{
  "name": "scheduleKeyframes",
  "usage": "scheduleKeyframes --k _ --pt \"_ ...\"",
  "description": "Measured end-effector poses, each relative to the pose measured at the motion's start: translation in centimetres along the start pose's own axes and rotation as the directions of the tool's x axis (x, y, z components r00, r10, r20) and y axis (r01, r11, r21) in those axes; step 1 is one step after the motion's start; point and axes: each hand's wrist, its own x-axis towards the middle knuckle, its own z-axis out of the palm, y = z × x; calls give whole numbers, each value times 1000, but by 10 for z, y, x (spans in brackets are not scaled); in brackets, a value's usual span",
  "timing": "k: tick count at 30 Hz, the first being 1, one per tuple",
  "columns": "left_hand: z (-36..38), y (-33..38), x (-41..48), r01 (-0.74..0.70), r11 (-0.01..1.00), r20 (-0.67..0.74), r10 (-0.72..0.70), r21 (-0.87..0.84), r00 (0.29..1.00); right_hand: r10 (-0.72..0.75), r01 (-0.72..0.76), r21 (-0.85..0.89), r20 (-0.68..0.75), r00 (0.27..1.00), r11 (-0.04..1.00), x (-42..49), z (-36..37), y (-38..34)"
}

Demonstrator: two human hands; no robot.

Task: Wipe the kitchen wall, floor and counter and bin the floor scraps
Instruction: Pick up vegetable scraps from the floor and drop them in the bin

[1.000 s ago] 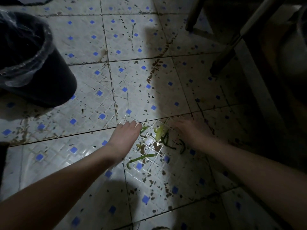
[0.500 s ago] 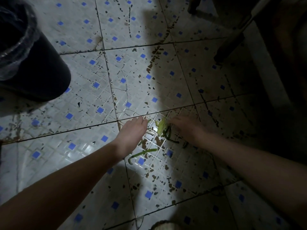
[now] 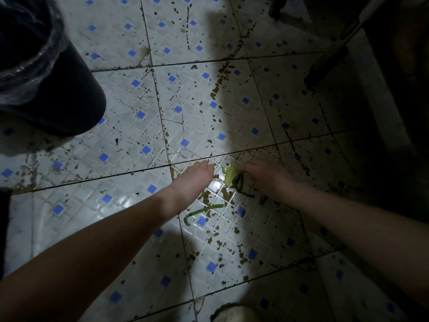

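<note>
Both hands are seen reaching down to the tiled floor [image 3: 144,101] near the centre of the frame; the left hand [image 3: 193,178] is laid palm down with its fingers stretched forward, loose and gripping nothing; the right hand [image 3: 264,175] is set just to the right of it, in shadow, its fingers pressed against a pale green leaf scrap [image 3: 229,174] — whether the scrap is actually pinched cannot be told in the dim light. The leaf scrap lies between the two hands, touching a curl of dark green peelings [image 3: 240,185] just below it; a longer green strip [image 3: 204,209] is seen lower down, beside the left wrist and apart from the rest. The floor tiles — pale with small blue squares — are spotted with brown stains. A dark bin [image 3: 60,89] lined with a clear plastic bag [image 3: 27,63] is placed at the upper left of the frame, well apart from the scraps; dark furniture legs [image 3: 325,63] are seen at the upper right.
</note>
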Motion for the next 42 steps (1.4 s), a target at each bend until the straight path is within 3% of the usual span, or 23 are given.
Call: scheduleKeyframes --k 5,9,13,27,35,42 --pt "-3 -4 -9 36 999 -13 -36 -40 999 18 -18 -12 -8 1000 1000 0 -1 -1" --pt "-1 -6 -32 35 990 -74 -46 -138 996 -49 47 -57 -30 998 997 0 -2 -4" --pt "4 0 -42 56 983 -30 -63 -177 998 -75 71 -76 -45 996 995 -2 0 -7" --pt "12 13 -28 97 993 44 -94 -64 995 -268 264 -49 -119 956 963 3 20 -9" --pt "9 17 -21 80 994 107 -88 76 990 -297 292 -69 -98 950 954 18 22 -12" --pt "5 13 -25 95 996 86 -94 1 992 -266 257 -101 -81 961 961 16 26 -11"
